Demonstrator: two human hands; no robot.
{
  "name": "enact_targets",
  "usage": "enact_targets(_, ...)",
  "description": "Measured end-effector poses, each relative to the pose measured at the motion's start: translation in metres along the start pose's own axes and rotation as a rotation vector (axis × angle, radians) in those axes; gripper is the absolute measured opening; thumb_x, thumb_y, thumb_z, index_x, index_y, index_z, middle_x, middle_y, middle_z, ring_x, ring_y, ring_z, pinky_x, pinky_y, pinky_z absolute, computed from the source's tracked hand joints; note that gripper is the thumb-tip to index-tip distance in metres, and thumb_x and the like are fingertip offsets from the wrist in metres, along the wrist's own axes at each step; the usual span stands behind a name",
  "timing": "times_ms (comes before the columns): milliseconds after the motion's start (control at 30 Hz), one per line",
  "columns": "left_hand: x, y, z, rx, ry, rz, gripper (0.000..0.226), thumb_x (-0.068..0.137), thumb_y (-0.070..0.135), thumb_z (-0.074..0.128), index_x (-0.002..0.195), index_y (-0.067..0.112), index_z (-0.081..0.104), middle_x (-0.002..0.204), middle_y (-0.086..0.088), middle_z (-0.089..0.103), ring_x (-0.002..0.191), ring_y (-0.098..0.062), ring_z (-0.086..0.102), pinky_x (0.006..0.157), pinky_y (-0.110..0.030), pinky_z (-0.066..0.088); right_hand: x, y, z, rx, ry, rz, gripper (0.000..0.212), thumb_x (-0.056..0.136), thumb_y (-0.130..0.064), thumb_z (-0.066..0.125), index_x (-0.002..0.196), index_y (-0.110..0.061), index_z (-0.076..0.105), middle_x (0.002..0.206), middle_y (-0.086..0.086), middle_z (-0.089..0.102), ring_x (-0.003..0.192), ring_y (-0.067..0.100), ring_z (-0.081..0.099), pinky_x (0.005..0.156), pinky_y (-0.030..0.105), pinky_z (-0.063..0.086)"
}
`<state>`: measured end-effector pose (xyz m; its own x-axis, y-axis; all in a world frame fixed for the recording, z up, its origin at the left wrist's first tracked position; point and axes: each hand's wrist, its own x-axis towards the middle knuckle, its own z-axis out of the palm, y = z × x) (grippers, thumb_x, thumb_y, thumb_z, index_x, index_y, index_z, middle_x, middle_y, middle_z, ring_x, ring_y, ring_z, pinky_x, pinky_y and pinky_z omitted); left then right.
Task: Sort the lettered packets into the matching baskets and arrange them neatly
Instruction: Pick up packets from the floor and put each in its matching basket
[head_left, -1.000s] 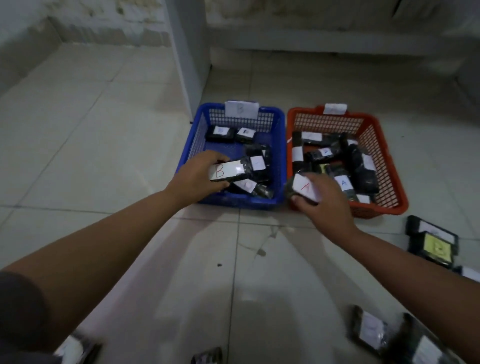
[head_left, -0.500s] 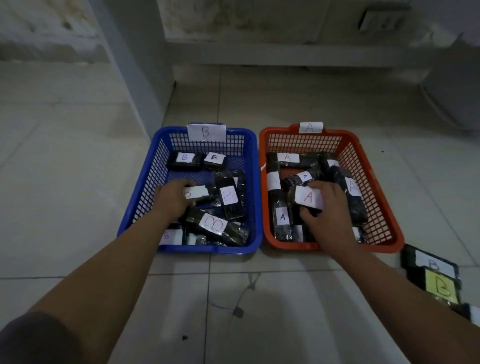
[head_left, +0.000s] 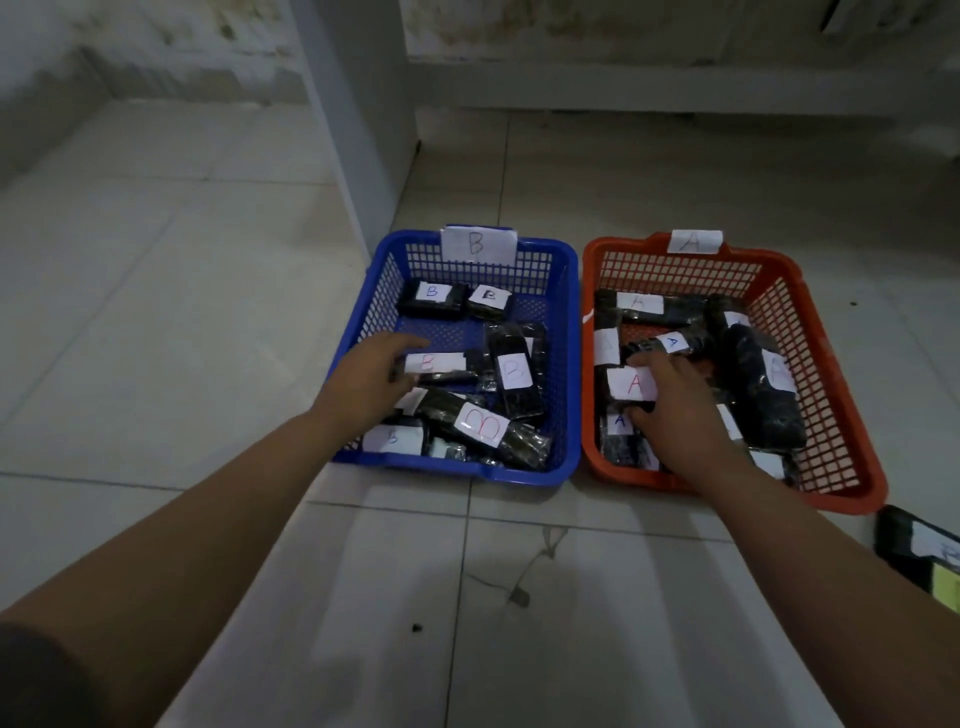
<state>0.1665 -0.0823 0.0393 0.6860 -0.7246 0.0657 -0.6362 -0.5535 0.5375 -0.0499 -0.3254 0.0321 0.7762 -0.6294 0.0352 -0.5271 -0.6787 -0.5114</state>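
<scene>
A blue basket (head_left: 570, 364) tagged B and an orange basket (head_left: 852, 441) tagged A stand side by side on the tiled floor. Both hold several black packets with white lettered labels. My left hand (head_left: 371, 382) is inside the blue basket, fingers and thumb around the left end of a packet with a red B label (head_left: 436, 362), which lies on other packets. My right hand (head_left: 675, 410) is inside the orange basket and pinches a packet with a red A label (head_left: 629, 383) low over the pile.
Loose black packets (head_left: 917, 543) lie on the floor at the right edge, one with a yellow label (head_left: 946, 587). A white pillar (head_left: 358, 114) rises just behind the blue basket. A wall ledge runs along the back.
Both hands carried their packets from the baskets' near rims down into the baskets, the B packet into blue and the A packet into orange. The view shifted forward.
</scene>
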Motion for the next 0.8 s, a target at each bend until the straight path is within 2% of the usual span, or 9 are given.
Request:
enact_targets(67, -0.018, 0.005, -0.01, 0.018, 0.003, 0.041, 0.04, 0.085, 0.004, 0.064, 0.124, 0.011, 0.057, 0.119, -0.011, 0.058, 0.109, -0.024, 0.054, 0.089, -0.019, 0.035, -0.002, -0.003, -0.002, -0.064, 0.012, -0.024, 0.064, 0.069, -0.014, 0.071, 0.127, -0.018, 0.046, 0.13, 0.012, 0.05, 0.115, 0.035, 0.046, 0.093, 0.042, 0.039)
enact_targets(133, -0.037, 0.013, -0.021, 0.029, 0.027, 0.045, 0.039, 0.085, 0.004, 0.064, 0.123, 0.011, 0.058, 0.119, -0.011, 0.059, 0.109, -0.024, 0.055, 0.091, -0.021, 0.036, -0.007, -0.014, -0.006, -0.06, 0.098, -0.018, 0.061, 0.069, -0.027, 0.063, 0.127, -0.02, 0.047, 0.131, 0.01, 0.05, 0.119, 0.035, 0.044, 0.099, 0.048, 0.036)
enact_targets(233, -0.07, 0.03, -0.035, -0.02, 0.062, 0.027, 0.038, 0.084, 0.004, 0.064, 0.121, 0.012, 0.06, 0.117, -0.011, 0.06, 0.107, -0.024, 0.056, 0.091, -0.026, 0.04, -0.023, -0.047, -0.012, 0.02, 0.256, -0.013, 0.051, 0.068, -0.027, 0.052, 0.117, -0.014, 0.055, 0.122, 0.013, 0.054, 0.116, 0.035, 0.045, 0.099, 0.041, 0.032)
enact_targets(333, -0.109, 0.048, -0.05, -0.072, 0.076, -0.02, 0.038, 0.083, 0.002, 0.063, 0.12, 0.012, 0.06, 0.118, -0.008, 0.06, 0.108, -0.02, 0.055, 0.089, -0.017, 0.037, -0.051, -0.097, -0.01, 0.16, 0.292, -0.057, 0.039, 0.073, -0.016, 0.056, 0.111, -0.009, 0.058, 0.115, 0.016, 0.055, 0.112, 0.034, 0.045, 0.094, 0.035, 0.032)
enact_targets(433, -0.148, 0.05, -0.06, -0.052, 0.055, -0.029, 0.037, 0.085, 0.006, 0.062, 0.12, 0.016, 0.059, 0.119, -0.002, 0.06, 0.108, -0.013, 0.054, 0.091, -0.011, 0.033, -0.088, -0.145, 0.006, 0.303, 0.169, -0.095, 0.035, 0.078, -0.01, 0.059, 0.113, -0.013, 0.057, 0.115, 0.009, 0.053, 0.112, 0.025, 0.044, 0.09, 0.026, 0.034)
enact_targets(533, -0.188, 0.027, -0.065, -0.072, 0.12, -0.054, 0.036, 0.086, 0.009, 0.061, 0.12, 0.019, 0.059, 0.119, 0.003, 0.059, 0.104, -0.001, 0.049, 0.091, -0.007, 0.029, -0.126, -0.18, 0.036, 0.376, -0.024, -0.159, 0.034, 0.081, -0.009, 0.058, 0.115, -0.016, 0.056, 0.116, 0.002, 0.053, 0.112, 0.016, 0.046, 0.088, 0.018, 0.033)
enact_targets(700, -0.257, -0.056, -0.087, 0.107, 0.035, -0.169, 0.034, 0.088, 0.013, 0.06, 0.121, 0.02, 0.059, 0.123, -0.005, 0.059, 0.112, -0.022, 0.055, 0.095, -0.031, 0.04, -0.174, -0.22, 0.084, 0.323, -0.271, -0.275, 0.034, 0.084, -0.016, 0.057, 0.117, -0.021, 0.053, 0.11, -0.003, 0.055, 0.106, 0.014, 0.05, 0.087, 0.027, 0.042)
enact_targets(800, -0.306, -0.092, -0.104, 0.135, -0.001, -0.285, 0.036, 0.088, 0.009, 0.06, 0.123, 0.014, 0.058, 0.122, -0.011, 0.058, 0.113, -0.028, 0.055, 0.093, -0.034, 0.04, -0.196, -0.248, 0.098, 0.204, -0.444, -0.363, 0.036, 0.086, -0.019, 0.056, 0.121, -0.021, 0.051, 0.115, 0.001, 0.056, 0.107, 0.016, 0.05, 0.087, 0.029, 0.041)
